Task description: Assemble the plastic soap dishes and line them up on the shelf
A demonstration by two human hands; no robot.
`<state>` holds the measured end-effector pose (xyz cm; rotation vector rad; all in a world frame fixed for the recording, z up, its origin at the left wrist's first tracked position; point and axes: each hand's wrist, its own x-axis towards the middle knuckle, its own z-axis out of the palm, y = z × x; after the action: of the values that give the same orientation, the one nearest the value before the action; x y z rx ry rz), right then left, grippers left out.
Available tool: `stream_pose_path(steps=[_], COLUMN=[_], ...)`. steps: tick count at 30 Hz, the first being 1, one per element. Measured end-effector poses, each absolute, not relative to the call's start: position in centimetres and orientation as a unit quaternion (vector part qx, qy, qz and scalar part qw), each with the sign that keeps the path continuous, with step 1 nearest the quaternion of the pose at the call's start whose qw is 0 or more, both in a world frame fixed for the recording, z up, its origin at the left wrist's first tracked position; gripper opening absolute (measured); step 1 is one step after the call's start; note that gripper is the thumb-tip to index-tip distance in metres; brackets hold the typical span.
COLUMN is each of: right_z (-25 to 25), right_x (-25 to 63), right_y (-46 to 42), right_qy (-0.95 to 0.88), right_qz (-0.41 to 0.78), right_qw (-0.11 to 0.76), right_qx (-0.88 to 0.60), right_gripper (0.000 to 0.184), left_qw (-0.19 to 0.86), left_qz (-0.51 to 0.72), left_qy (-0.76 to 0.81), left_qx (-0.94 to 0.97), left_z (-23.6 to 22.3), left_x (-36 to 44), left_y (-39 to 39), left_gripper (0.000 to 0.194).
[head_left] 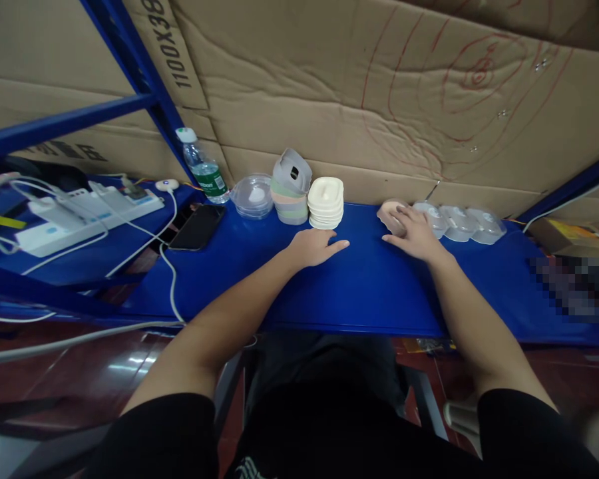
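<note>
Seen from above, a person's two bare hands reach over a blue table (354, 293) backed by cardboard (299, 86). The right hand (416, 234) lies over a beige bowl (388, 221) at the back of the table, its fingers across the top and its thumb at the near side; the fingers touch the bowl, but how firmly they grip it cannot be told. Just to the right of the bowl, partly behind this hand, three clear containers (459, 224) stand side by side in a row. The left hand (312, 249) is empty and loosely open, thumb pointing right, at the near side of a stack of cream lids (326, 203); whether its fingers touch the stack is unclear. Just left of the cream lids is a taller stack of cups (290, 199) in grey, green and pinkish bands, with a grey piece tilted on top. Farther left come some clear lids (253, 197), then an upright water bottle (208, 174) with a green label and white cap, and a dark phone (198, 227) lying flat. At far left, a white power strip (87, 219) holds several plugs, with white cables trailing around it. At far right sits a cardboard box (574, 237), near a pixelated patch.
</note>
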<state>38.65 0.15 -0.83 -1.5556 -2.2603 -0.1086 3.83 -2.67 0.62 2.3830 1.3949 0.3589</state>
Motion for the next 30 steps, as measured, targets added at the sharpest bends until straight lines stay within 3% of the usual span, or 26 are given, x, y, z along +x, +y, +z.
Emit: stream_pose_path(steps=[8, 13, 21, 30], right_z=[-2.6, -3.4, -3.8, -4.3], right_x=[38.2, 37.5, 37.4, 37.5], right_y=[1.3, 1.5, 1.6, 1.9], right_qy=[-0.794, -0.772, -0.795, -0.812], right_qz=[-0.049, -0.081, -0.096, -0.075], right_qw=[0.150, 0.133, 0.160, 0.164], right_qx=[-0.587, -0.617, -0.577, -0.555], right_gripper=[0.087, 0.095, 0.085, 0.080], left_qw=[0.173, 0.156, 0.168, 0.161], left_qz=[0.135, 0.231, 0.277, 0.348], left_qy=[0.493, 0.508, 0.541, 0.522], left_qx=[0.842, 0.815, 0.776, 0.762], left_z=[0.5, 1.0, 0.2, -1.0], left_x=[3.8, 3.7, 2.5, 1.6], left_y=[-2.4, -2.2, -0.6, 1.1], left_gripper=[0.072, 0.069, 0.074, 0.035])
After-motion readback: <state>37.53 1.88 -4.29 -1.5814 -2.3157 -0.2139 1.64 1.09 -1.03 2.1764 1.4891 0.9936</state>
